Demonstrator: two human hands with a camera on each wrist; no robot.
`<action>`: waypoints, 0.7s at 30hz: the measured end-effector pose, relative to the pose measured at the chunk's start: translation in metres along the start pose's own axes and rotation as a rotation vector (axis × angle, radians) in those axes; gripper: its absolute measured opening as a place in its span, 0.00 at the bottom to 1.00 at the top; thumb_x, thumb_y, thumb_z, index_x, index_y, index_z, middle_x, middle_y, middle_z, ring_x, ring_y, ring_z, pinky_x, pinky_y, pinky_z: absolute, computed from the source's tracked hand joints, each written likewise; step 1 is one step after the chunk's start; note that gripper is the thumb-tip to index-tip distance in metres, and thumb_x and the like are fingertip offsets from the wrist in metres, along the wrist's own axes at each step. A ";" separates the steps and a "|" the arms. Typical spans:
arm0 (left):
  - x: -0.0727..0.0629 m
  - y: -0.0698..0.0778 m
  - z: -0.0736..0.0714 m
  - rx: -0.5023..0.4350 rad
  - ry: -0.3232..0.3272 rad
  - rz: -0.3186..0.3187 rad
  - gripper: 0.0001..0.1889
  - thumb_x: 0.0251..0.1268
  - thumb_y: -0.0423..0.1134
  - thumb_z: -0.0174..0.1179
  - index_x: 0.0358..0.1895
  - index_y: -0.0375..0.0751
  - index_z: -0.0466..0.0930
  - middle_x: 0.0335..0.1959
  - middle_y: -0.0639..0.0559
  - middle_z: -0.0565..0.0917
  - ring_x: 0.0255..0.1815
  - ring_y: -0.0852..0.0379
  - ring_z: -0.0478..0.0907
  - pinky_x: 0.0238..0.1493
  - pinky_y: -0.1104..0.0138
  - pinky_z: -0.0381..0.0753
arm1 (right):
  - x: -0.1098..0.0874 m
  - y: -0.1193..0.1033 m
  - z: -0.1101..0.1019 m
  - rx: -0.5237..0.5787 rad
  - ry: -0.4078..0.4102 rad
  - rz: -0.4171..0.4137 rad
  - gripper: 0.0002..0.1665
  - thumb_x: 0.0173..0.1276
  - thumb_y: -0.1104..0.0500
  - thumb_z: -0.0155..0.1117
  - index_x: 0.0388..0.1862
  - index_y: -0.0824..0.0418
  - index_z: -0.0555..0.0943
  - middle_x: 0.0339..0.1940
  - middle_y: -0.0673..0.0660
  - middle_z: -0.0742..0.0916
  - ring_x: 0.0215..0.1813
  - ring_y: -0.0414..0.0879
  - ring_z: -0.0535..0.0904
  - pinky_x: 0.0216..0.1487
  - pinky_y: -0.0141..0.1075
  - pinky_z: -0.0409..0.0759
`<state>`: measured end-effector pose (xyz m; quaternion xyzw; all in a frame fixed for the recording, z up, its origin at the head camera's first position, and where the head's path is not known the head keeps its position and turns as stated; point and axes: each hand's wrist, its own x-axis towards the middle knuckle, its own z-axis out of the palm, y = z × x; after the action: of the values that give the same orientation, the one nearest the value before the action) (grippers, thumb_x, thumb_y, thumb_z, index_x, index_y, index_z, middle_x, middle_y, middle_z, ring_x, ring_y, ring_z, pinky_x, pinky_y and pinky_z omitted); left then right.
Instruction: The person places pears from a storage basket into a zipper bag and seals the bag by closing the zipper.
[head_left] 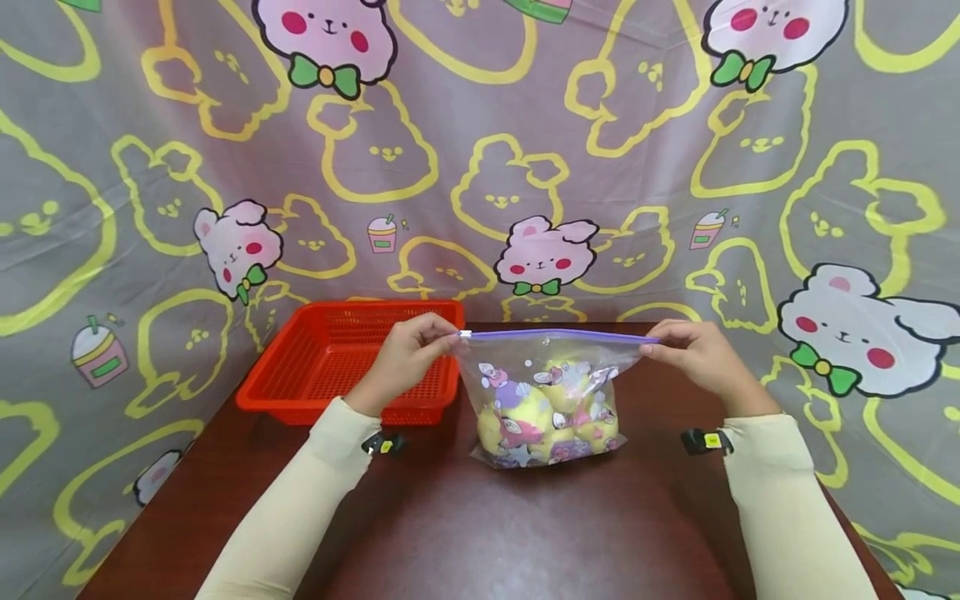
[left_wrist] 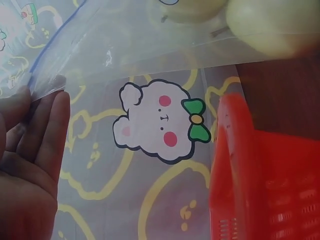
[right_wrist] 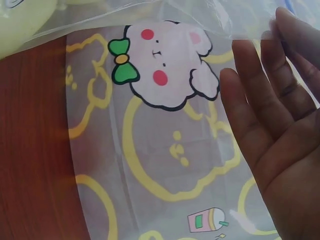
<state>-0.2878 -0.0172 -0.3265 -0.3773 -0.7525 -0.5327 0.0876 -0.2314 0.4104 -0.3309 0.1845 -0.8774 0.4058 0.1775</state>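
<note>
A clear zipper bag (head_left: 551,392) with printed pink and purple pictures stands upright on the table, its purple zip strip stretched straight across the top. Inside it are several round yellow fruits (left_wrist: 275,25), with stems showing in the left wrist view. My left hand (head_left: 417,350) pinches the bag's top left corner, right by the white slider (head_left: 466,334). At the opposite top corner, my right hand (head_left: 693,358) pinches the end of the strip between thumb and finger. In the right wrist view the other fingers (right_wrist: 255,95) reach out loosely below the bag's edge.
A red plastic basket (head_left: 258,392) with perforated walls stands at the back left of the dark red-brown table (head_left: 555,533), close to the left hand. Behind the table hangs a grey curtain (head_left: 637,183) printed with rabbits and yellow outlines.
</note>
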 end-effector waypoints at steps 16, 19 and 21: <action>-0.001 0.016 -0.003 0.027 0.009 -0.026 0.05 0.63 0.29 0.63 0.41 0.37 0.81 0.36 0.48 0.87 0.34 0.54 0.84 0.41 0.64 0.83 | -0.014 -0.032 -0.021 -0.021 0.074 0.048 0.08 0.60 0.62 0.73 0.37 0.65 0.87 0.28 0.54 0.88 0.31 0.45 0.79 0.31 0.28 0.75; -0.003 0.024 -0.004 0.022 0.000 -0.021 0.05 0.63 0.27 0.63 0.41 0.33 0.81 0.35 0.45 0.87 0.34 0.51 0.84 0.41 0.63 0.83 | -0.018 -0.038 -0.024 -0.035 0.095 0.010 0.07 0.59 0.66 0.74 0.36 0.65 0.88 0.27 0.53 0.87 0.28 0.42 0.78 0.30 0.27 0.74; -0.005 0.029 -0.004 0.015 -0.006 -0.028 0.05 0.63 0.27 0.63 0.41 0.33 0.80 0.35 0.45 0.86 0.34 0.51 0.84 0.41 0.63 0.83 | -0.020 -0.043 -0.026 -0.045 0.105 -0.016 0.06 0.57 0.68 0.74 0.35 0.65 0.88 0.26 0.52 0.87 0.27 0.41 0.78 0.29 0.26 0.74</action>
<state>-0.2658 -0.0192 -0.3063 -0.3677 -0.7618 -0.5271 0.0809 -0.1894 0.4081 -0.2964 0.1659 -0.8742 0.3939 0.2304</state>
